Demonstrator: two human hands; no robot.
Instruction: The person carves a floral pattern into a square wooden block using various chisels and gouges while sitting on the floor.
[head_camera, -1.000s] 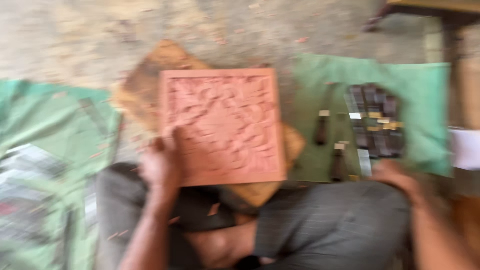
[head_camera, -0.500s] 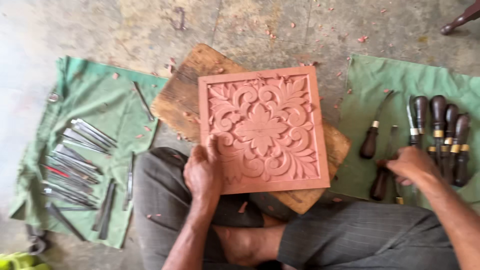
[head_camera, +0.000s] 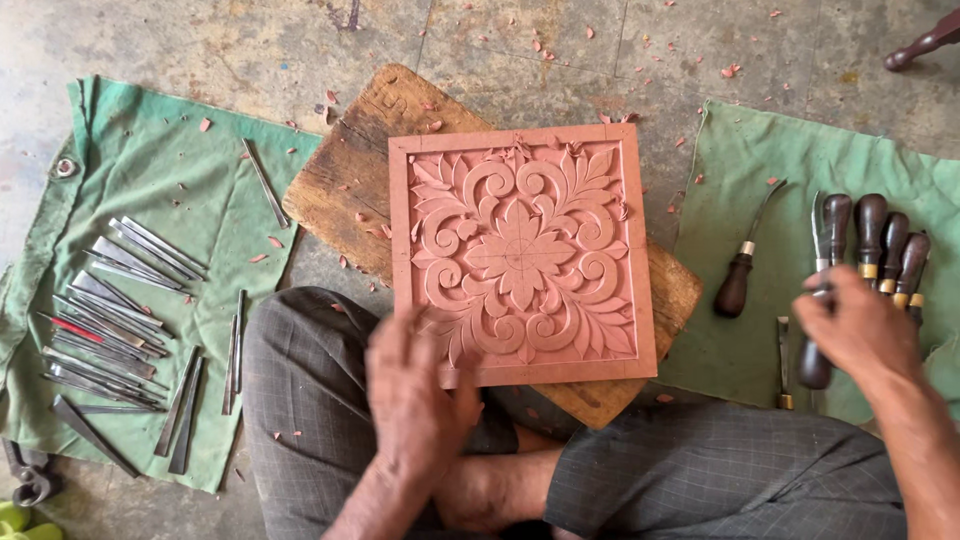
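Note:
A square terracotta-coloured tile (head_camera: 522, 252) carved with a floral scroll pattern lies on a worn wooden board (head_camera: 350, 175). My left hand (head_camera: 415, 395) rests on the tile's near-left corner, fingers spread. My right hand (head_camera: 855, 325) reaches over the green cloth (head_camera: 790, 160) on the right and closes its fingers around a dark-handled carving tool (head_camera: 818, 300) in a row of similar tools (head_camera: 885, 240). Another curved-blade knife (head_camera: 745, 260) lies alone to the left of that row.
Left of me, a second green cloth (head_camera: 140, 170) carries several flat metal chisels (head_camera: 110, 300). My crossed legs in grey trousers (head_camera: 300, 400) are under the board's near edge. Reddish chips litter the concrete floor (head_camera: 560, 40). A furniture leg (head_camera: 925, 45) pokes in top right.
The view has steadied and shifted, showing the tile closer and sharper. My left hand slid down to the tile's near corner; my right hand moved up onto the tool handles.

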